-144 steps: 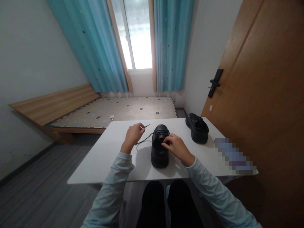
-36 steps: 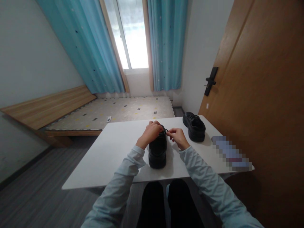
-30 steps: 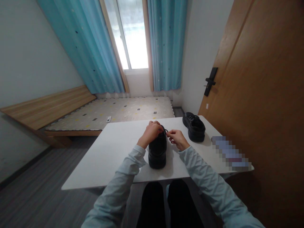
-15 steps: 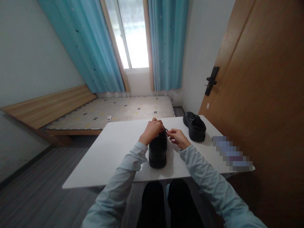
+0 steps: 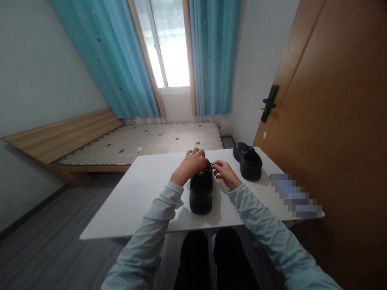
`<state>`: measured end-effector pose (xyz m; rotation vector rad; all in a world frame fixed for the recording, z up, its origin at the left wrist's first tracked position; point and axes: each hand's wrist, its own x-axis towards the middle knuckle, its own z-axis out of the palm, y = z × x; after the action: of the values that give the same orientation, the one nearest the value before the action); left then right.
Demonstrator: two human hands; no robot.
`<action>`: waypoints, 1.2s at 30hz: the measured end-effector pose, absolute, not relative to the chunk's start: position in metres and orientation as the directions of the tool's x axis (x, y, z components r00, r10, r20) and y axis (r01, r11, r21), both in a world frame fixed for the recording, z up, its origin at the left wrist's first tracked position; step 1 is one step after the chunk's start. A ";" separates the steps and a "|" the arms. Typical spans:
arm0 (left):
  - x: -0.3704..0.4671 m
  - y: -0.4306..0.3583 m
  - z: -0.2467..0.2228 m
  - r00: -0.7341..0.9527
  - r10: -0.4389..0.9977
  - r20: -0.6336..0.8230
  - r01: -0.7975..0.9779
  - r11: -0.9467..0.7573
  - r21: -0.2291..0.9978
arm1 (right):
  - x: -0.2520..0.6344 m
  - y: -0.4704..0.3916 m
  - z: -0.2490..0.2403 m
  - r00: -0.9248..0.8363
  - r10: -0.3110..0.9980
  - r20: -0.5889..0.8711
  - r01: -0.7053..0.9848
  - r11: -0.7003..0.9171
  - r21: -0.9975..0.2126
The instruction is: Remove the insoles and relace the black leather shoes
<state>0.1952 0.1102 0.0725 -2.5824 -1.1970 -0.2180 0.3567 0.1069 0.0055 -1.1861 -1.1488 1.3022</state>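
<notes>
A black lace-up shoe [image 5: 201,195] stands upright on the white table in front of me, its heel toward me. My left hand [image 5: 191,163] lies over its front upper part from the left, fingers bent around it and thumb at the laces. That hand covers most of the toe. On the other side, my right hand [image 5: 224,173] pinches a black shoelace [image 5: 211,164] between thumb and forefinger, just right of the shoe. The matching black shoe [image 5: 248,161] rests farther right, touched by neither hand.
The white table [image 5: 145,197] has a blurred-out bluish item [image 5: 293,195] at its right edge. Beyond it stands a bed [image 5: 163,135] with a small white object [image 5: 139,150] on it. A wooden door [image 5: 326,121] is at the right; blue curtains [image 5: 214,60] hang by the window.
My left hand has shifted slightly left, its fingers a little more spread, uncovering more of the laces. My right hand stays nearly in place, still pinching the lace.
</notes>
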 end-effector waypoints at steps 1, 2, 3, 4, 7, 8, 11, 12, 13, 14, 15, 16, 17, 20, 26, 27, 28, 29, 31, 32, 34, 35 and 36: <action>0.193 0.109 0.075 0.639 0.722 0.265 0.769 -0.609 -0.193 | 0.357 0.108 0.007 -0.025 0.998 -0.057 -0.066 -0.058 -0.996; 0.191 0.108 0.078 0.629 0.727 0.275 0.777 -0.601 -0.190 | 0.357 0.108 0.009 -0.022 0.998 -0.058 -0.062 -0.060 -0.996; 0.188 0.107 0.081 0.620 0.733 0.280 0.784 -0.593 -0.183 | 0.358 0.109 0.010 -0.016 0.998 -0.059 -0.061 -0.060 -0.996; 0.184 0.106 0.084 0.610 0.741 0.280 0.791 -0.586 -0.173 | 0.358 0.110 0.012 -0.011 0.998 -0.058 -0.065 -0.059 -0.996; 0.172 0.104 0.090 0.580 0.767 0.276 0.813 -0.569 -0.125 | 0.363 0.111 0.019 -0.002 0.999 -0.045 -0.101 -0.045 -0.994; 0.167 0.104 0.092 0.568 0.773 0.283 0.819 -0.564 -0.104 | 0.365 0.112 0.021 -0.007 0.999 -0.039 -0.119 -0.040 -0.992; 0.151 0.103 0.096 0.522 0.796 0.306 0.839 -0.544 -0.017 | 0.374 0.114 0.025 -0.041 0.999 -0.027 -0.184 -0.034 -0.982; 0.146 0.101 0.097 0.506 0.805 0.310 0.843 -0.537 0.021 | 0.378 0.115 0.026 -0.055 0.998 -0.023 -0.209 -0.034 -0.977; 0.141 0.100 0.098 0.491 0.813 0.312 0.844 -0.533 0.059 | 0.381 0.116 0.027 -0.064 0.998 -0.021 -0.228 -0.036 -0.973; 0.137 0.098 0.099 0.479 0.820 0.314 0.843 -0.529 0.096 | 0.384 0.117 0.027 -0.066 0.998 -0.020 -0.241 -0.035 -0.970; 0.134 0.096 0.100 0.465 0.826 0.319 0.842 -0.524 0.128 | 0.387 0.118 0.027 -0.060 0.998 -0.020 -0.242 -0.034 -0.970; 0.131 0.094 0.100 0.453 0.830 0.327 0.840 -0.520 0.155 | 0.388 0.118 0.026 -0.045 0.999 -0.023 -0.231 -0.033 -0.972; 0.129 0.093 0.099 0.440 0.832 0.337 0.839 -0.515 0.177 | 0.390 0.119 0.026 -0.028 0.999 -0.026 -0.204 -0.031 -0.979; 0.127 0.091 0.094 0.397 0.832 0.388 0.829 -0.506 0.238 | 0.390 0.119 0.023 0.002 1.000 0.006 -0.060 0.006 -0.998; 0.127 0.093 0.084 0.270 0.801 0.534 0.664 -0.556 0.499 | 0.385 0.119 0.018 -0.021 0.993 0.117 0.115 0.119 -0.986; 0.127 0.093 0.084 0.236 0.805 0.544 0.617 -0.557 0.555 | 0.385 0.119 0.016 -0.024 0.993 0.114 0.117 0.116 -0.986; 0.126 0.093 0.084 0.202 0.812 0.548 0.569 -0.552 0.609 | 0.386 0.120 0.015 -0.031 0.994 0.106 0.114 0.109 -0.987; 0.124 0.093 0.085 0.169 0.821 0.545 0.520 -0.545 0.658 | 0.386 0.120 0.013 -0.042 0.994 0.096 0.108 0.100 -0.989; 0.122 0.093 0.087 0.115 0.836 0.537 0.410 -0.533 0.741 | 0.387 0.121 0.011 -0.069 0.994 0.083 0.093 0.089 -0.992; 0.120 0.093 0.088 0.094 0.839 0.536 0.350 -0.532 0.771 | 0.388 0.122 0.010 -0.078 0.993 0.083 0.087 0.090 -0.992; 0.117 0.093 0.089 0.050 0.838 0.543 0.245 -0.537 0.807 | 0.390 0.123 0.008 -0.079 0.993 0.092 0.078 0.098 -0.992; 0.115 0.093 0.089 0.027 0.837 0.546 0.203 -0.539 0.817 | 0.390 0.123 0.007 -0.076 0.992 0.098 0.073 0.103 -0.992; 0.114 0.094 0.089 0.005 0.836 0.548 0.168 -0.541 0.824 | 0.390 0.123 0.006 -0.073 0.992 0.103 0.068 0.108 -0.992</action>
<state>0.1137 0.0937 0.0892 -2.5181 -1.4970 -2.2853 0.3904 0.1230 0.0060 -1.1486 -1.3614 1.1452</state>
